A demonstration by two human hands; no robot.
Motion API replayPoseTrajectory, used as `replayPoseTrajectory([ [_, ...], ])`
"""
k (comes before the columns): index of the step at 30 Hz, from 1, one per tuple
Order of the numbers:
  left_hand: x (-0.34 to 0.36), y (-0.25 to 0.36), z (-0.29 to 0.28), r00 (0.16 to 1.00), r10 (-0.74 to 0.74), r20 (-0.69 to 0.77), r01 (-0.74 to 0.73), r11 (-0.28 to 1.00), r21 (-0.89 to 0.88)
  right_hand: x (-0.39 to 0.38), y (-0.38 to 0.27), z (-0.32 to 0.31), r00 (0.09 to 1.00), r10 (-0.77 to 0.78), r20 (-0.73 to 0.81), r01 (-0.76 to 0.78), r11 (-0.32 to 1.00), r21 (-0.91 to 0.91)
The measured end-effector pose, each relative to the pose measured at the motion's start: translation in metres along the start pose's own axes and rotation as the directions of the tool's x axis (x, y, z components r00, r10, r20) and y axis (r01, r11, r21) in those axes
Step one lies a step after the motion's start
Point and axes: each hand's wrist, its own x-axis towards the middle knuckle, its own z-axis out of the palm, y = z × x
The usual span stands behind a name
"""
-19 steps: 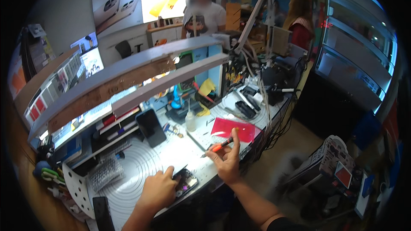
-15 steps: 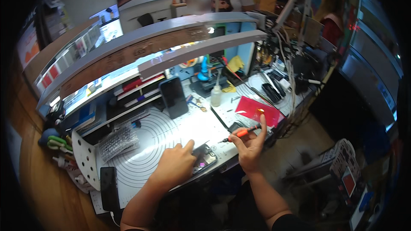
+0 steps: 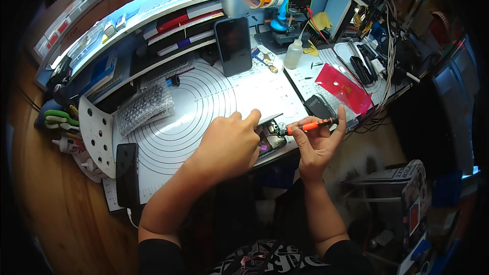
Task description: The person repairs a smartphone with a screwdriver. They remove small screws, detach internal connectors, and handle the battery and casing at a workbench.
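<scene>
My left hand [image 3: 226, 145] is curled at the left edge of an opened phone [image 3: 270, 142], gripping it, with its thumb hidden. A thin pale strip [image 3: 269, 116] lies by its fingertips. My right hand [image 3: 318, 150] holds an orange-and-black screwdriver [image 3: 310, 125] almost level, index finger raised at the handle end. The screwdriver's tip is at the upper right part of the phone's exposed insides. A dark handset [image 3: 318, 107] lies behind my right hand, beside a pink translucent sheet [image 3: 340, 86].
An upright phone [image 3: 233, 46], a dropper bottle [image 3: 294, 55] and a shelf unit [image 3: 178, 23] stand behind. A bubble-wrap bag [image 3: 144, 109], another phone [image 3: 127, 173] and a perforated holder [image 3: 97, 137] are left on the mat [image 3: 183, 122]. Cables and devices [image 3: 367, 61] crowd the right.
The view has tilted down onto the bench, hiding the people behind. The screwdriver in my right hand has moved closer to the opened phone, its tip now over the phone's insides.
</scene>
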Motion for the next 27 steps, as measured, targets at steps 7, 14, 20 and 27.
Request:
replayPoseTrajectory([
  [7,0.001,0.001,0.004,0.999,-0.006,0.043,0.008,0.999,-0.054,-0.007,0.001,0.006,0.998,0.057,0.015,-0.057,0.998,-0.005],
  [14,-0.002,0.0,-0.005,0.997,-0.012,0.076,0.011,1.0,0.02,-0.007,0.003,0.012,0.993,0.103,0.062,-0.108,0.991,0.079],
  [20,0.003,0.002,-0.001,0.993,-0.012,0.117,0.008,0.999,0.034,-0.009,0.005,0.009,0.988,0.151,0.034,-0.154,0.981,0.121],
  [27,0.0,0.002,0.006,0.997,-0.01,0.077,0.007,0.999,0.038,-0.011,0.009,0.009,0.983,0.175,0.049,-0.179,0.98,0.086],
])
